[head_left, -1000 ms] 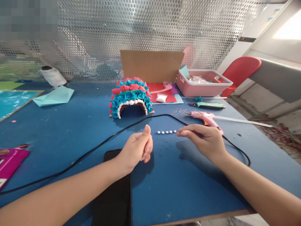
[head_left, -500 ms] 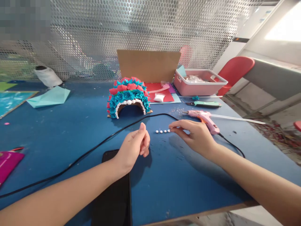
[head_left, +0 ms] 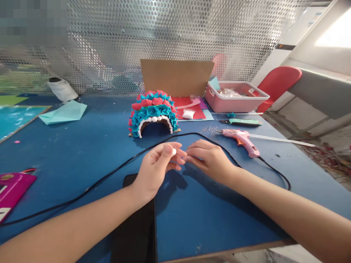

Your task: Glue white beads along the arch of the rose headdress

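Observation:
My left hand (head_left: 157, 164) is closed, with a small white bead (head_left: 173, 152) between the thumb and the curled fingers. My right hand (head_left: 211, 159) is pinched, and its fingertips meet those of the left hand; what they hold is hidden. Behind the hands stands an arch covered in red and teal paper ruffles (head_left: 156, 109), its front rim lined with white beads (head_left: 154, 119). Under my left wrist and forearm lies a black phone (head_left: 138, 226) on the blue table (head_left: 205, 215).
A pink glue gun (head_left: 242, 138) lies to the right, its black cable (head_left: 109, 173) crossing the table. Beyond it are a green-handled cutter (head_left: 244, 122) and a pink basket (head_left: 236, 104). A cardboard sheet (head_left: 177, 76) stands at the back. Teal paper (head_left: 64, 112) lies left.
My right hand has moved left to meet my left hand. A white bead now shows in the left hand, and the row of white beads on the table is no longer visible.

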`<state>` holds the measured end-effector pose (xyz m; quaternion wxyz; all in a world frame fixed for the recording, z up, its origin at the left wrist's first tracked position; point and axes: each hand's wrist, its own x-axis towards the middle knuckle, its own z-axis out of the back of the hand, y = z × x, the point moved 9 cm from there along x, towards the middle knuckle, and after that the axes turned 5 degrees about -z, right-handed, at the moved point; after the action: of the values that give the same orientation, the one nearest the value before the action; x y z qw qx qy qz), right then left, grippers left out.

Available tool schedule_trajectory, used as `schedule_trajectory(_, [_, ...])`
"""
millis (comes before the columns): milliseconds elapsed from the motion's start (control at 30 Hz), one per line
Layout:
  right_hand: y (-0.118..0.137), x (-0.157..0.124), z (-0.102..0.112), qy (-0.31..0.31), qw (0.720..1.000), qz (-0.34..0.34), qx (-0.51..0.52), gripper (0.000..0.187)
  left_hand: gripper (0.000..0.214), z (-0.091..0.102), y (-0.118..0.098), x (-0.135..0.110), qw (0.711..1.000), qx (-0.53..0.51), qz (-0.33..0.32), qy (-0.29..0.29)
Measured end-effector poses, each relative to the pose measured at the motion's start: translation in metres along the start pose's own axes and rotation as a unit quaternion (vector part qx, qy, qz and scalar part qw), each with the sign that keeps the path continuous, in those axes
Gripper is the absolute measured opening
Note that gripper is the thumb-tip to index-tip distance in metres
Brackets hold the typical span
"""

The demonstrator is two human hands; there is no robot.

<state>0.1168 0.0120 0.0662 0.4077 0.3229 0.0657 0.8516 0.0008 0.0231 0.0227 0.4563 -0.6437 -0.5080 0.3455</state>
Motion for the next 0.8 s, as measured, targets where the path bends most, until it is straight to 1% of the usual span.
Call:
schedule_trajectory(67, [0.002, -0.004, -0.002, -0.015, 0.999, 0.013, -0.026, 0.014, 0.038, -0.001, -0.003, 0.000, 1.000, -0.009, -0.011, 0.010])
schedule_trajectory(133, [0.001, -0.007, -0.005, -0.022, 0.999, 0.008, -0.046, 0.012, 0.041, 0.000, -0.005, 0.001, 1.000, -0.012, -0.017, 0.007])
schedule_trajectory(233, [-0.001, -0.011, -0.008, -0.016, 0.998, -0.002, -0.063, 0.012, 0.035, 0.003, -0.003, 0.001, 1.000, -0.018, -0.005, -0.013])
schedule_trajectory(400, [0.000, -0.013, -0.011, -0.004, 0.995, 0.004, -0.096, 0.012, 0.023, 0.005, 0.000, 0.003, 0.999, -0.030, 0.012, -0.034])
schedule_trajectory(467, [0.002, -0.014, -0.013, 0.009, 0.994, 0.018, -0.109, 0.013, 0.025, 0.007, 0.002, 0.003, 0.999, -0.025, 0.019, -0.041])
schedule_trajectory(600, [0.011, -0.018, -0.016, 0.032, 0.987, 0.069, -0.145, 0.016, 0.026, 0.007, 0.004, 0.002, 0.998, -0.009, 0.034, -0.045])
schedule_trajectory(733, [0.010, -0.020, -0.012, 0.036, 0.988, 0.073, -0.133, 0.020, 0.024, 0.006, 0.003, 0.002, 0.999, -0.001, 0.032, -0.041])
schedule_trajectory(800, [0.009, -0.020, -0.004, 0.020, 0.992, 0.060, -0.111, 0.023, 0.024, 0.005, 0.002, 0.002, 0.999, 0.010, 0.028, -0.040])
